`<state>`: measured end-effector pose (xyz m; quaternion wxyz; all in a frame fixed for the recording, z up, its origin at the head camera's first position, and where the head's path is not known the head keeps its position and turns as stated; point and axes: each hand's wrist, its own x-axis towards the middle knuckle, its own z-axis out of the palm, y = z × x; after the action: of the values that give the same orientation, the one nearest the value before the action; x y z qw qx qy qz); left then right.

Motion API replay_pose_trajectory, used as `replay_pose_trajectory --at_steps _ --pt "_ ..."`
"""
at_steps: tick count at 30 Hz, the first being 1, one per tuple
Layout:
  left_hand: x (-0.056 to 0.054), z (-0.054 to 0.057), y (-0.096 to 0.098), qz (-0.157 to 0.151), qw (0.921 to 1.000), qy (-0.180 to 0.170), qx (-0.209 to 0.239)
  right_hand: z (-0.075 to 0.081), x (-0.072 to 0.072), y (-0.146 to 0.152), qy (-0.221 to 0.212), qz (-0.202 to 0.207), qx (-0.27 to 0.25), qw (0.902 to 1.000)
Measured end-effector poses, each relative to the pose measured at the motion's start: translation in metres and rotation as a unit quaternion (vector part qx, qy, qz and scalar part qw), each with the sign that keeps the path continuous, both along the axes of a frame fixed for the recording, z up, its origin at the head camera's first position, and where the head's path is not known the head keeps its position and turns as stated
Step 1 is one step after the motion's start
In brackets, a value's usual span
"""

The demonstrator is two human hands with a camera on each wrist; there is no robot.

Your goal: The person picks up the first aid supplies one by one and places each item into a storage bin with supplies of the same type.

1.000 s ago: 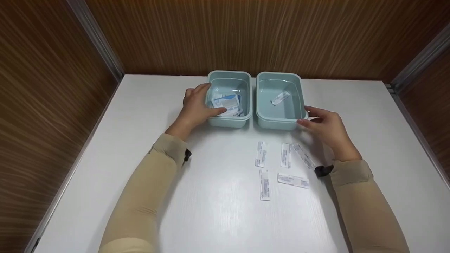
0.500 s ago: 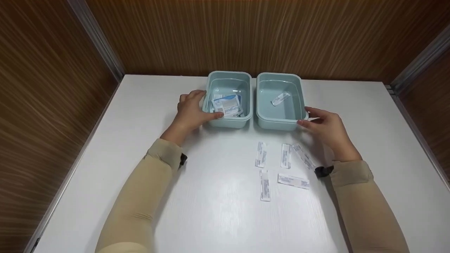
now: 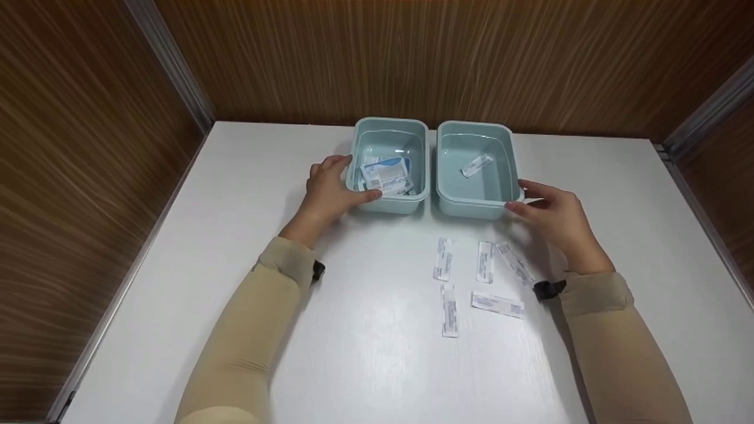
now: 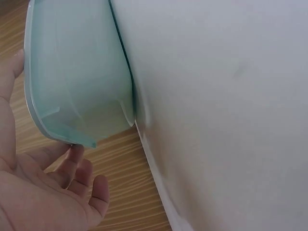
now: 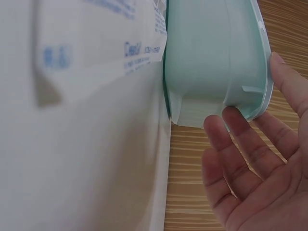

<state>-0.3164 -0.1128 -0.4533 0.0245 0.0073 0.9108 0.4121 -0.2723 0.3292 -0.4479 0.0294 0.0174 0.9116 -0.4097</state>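
Two pale green plastic bins stand side by side at the back of the white table. In the left bin [image 3: 419, 171] lie several flat packets [image 3: 386, 175], white and blue with print. My left hand [image 3: 328, 191] holds its left front corner, thumb over the front rim, fingers along the side; in the left wrist view those fingers [image 4: 72, 166] meet the rim from beneath. One narrow white printed sachet [image 3: 476, 166] lies in the right bin [image 3: 471, 211]. My right hand [image 3: 556, 219] grips that bin's right front corner, with the thumb on the rim and fingers [image 5: 240, 130] under it.
Several narrow white sachets lie loose on the white table [image 3: 365, 353] before the right bin, one [image 3: 515, 263] close to my right wrist. A wood-grain panel [image 3: 412, 59] rises behind the bins, and more panels close off both sides.
My left hand has slid from inside the left bin's edge to its outer corner and rim. The right hand keeps its hold. The head view has shifted slightly.
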Motion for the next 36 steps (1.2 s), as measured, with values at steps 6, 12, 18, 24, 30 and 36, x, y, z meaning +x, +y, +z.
replay_pose_trajectory --at_steps 6,12,18,24,30,36 --pt "0.001 0.001 0.002 0.004 0.9999 0.006 -0.010 0.001 0.002 0.002 0.010 0.017 0.011 0.9997" --pt "-0.003 -0.001 0.013 -0.007 0.9998 -0.001 -0.016 0.006 0.017 0.016 0.011 0.001 0.020 0.9997" --pt "-0.004 0.002 0.014 -0.010 0.9998 0.005 -0.017 0.016 0.036 0.023 0.019 -0.006 0.040 0.9990" --pt "-0.003 0.004 0.011 -0.014 0.9999 0.001 -0.007 0.022 0.059 0.028 0.033 0.002 0.064 0.9974" --pt "0.000 0.005 0.007 -0.008 0.9999 -0.008 -0.004 0.020 0.078 0.026 0.030 0.024 0.079 0.9961" --pt "-0.001 0.003 0.007 -0.025 0.9996 -0.004 -0.015 0.017 0.090 0.017 0.055 0.052 0.074 0.9944"
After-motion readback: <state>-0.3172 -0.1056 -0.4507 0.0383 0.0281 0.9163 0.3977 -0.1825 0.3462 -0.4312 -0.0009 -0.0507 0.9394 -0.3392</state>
